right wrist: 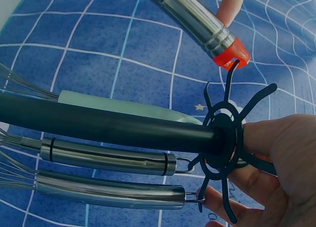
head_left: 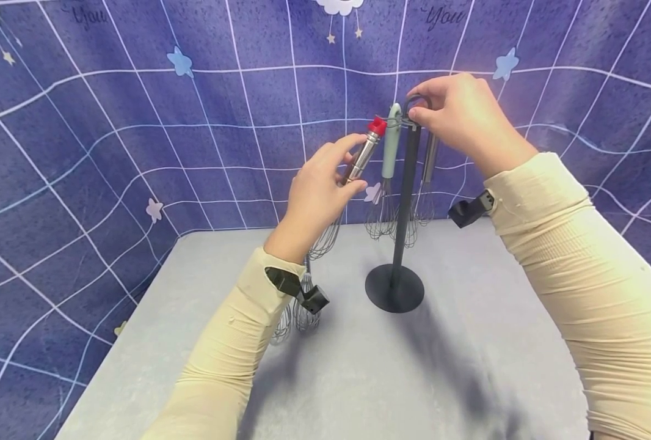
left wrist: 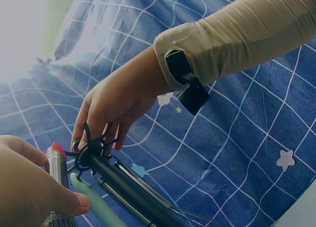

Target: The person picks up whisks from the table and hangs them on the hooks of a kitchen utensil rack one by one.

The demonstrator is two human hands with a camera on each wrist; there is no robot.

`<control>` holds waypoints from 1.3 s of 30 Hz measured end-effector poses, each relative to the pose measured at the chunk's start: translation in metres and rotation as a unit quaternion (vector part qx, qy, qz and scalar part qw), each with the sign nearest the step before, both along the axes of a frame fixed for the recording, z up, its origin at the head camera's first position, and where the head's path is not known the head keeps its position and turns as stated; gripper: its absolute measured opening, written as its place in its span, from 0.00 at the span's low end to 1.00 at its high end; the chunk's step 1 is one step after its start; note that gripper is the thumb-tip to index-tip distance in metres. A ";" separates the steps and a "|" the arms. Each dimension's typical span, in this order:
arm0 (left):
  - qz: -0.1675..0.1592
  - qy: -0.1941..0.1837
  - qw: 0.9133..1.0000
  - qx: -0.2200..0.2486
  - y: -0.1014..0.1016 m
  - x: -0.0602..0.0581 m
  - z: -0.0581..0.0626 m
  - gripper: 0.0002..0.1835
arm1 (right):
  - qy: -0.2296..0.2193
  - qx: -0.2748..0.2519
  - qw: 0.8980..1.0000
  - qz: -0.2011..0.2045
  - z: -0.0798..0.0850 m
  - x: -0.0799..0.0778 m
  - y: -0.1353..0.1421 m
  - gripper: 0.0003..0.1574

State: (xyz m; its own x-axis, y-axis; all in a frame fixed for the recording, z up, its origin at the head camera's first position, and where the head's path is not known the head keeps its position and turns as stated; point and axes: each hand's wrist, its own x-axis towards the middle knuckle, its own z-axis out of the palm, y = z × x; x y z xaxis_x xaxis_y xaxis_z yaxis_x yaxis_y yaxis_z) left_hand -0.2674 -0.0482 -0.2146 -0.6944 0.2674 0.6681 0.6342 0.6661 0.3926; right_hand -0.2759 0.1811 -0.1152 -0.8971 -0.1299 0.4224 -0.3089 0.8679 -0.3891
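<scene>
My left hand grips a whisk by its steel handle, which has a red end cap. In the right wrist view, that red cap meets the tip of one hook of a black stand; whether the hook passes through it I cannot tell. My right hand pinches the loop at the stand's top. A whisk with a pale green handle hangs from the stand. Two steel-handled whisks hang there too, an upper one and a lower one in the right wrist view.
More whisks lie on the grey table, partly behind the left wrist. The stand's round base rests on the tabletop. A blue gridded curtain hangs behind and along the left side.
</scene>
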 end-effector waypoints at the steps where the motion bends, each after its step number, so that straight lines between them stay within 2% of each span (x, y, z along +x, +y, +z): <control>1: 0.000 0.000 1.000 0.000 0.000 0.000 0.000 0.37 | 0.000 0.000 1.000 0.000 0.000 0.000 0.000 0.23; 12: 0.010 0.002 1.000 -0.013 0.005 -0.001 -0.001 0.37 | 0.007 0.004 1.000 -0.002 -0.001 -0.001 -0.001 0.23; 20: 0.003 0.008 1.000 -0.009 0.009 -0.002 -0.004 0.37 | 0.009 0.008 1.000 -0.004 -0.001 0.000 -0.001 0.23; 39: -0.036 0.007 0.998 0.051 0.023 -0.009 -0.020 0.39 | 0.010 0.002 1.000 -0.003 -0.001 0.000 -0.001 0.23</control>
